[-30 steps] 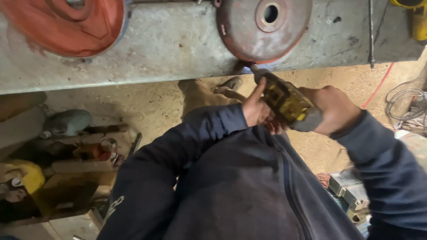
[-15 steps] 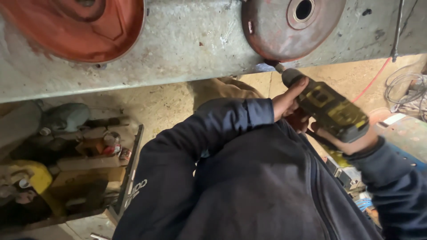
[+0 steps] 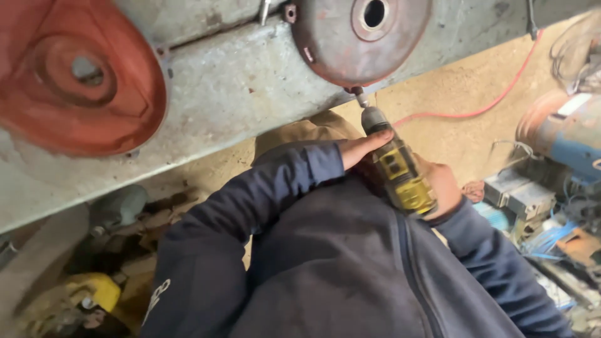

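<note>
I hold the drill (image 3: pixel 399 172) against the round rusty cover's (image 3: pixel 360 37) lower edge on the grey beam (image 3: pixel 238 94): right hand (image 3: pixel 441 188) wrapped around its grip, left hand (image 3: pixel 362 149) pressed along its barrel.

A large red-orange disc cover (image 3: pixel 78 75) hangs at the upper left of the frame above me. A red cable (image 3: pixel 482 109) crosses the sandy floor (image 3: pixel 451 87) at upper right, a blue machine (image 3: pixel 573 141) beside it; a yellow tool (image 3: pixel 94 293) lies lower left.

Grey metal beam (image 3: pixel 238 94) — carrying red disc (image 3: pixel 75 81); rusty disc (image 3: pixel 363 37).
</note>
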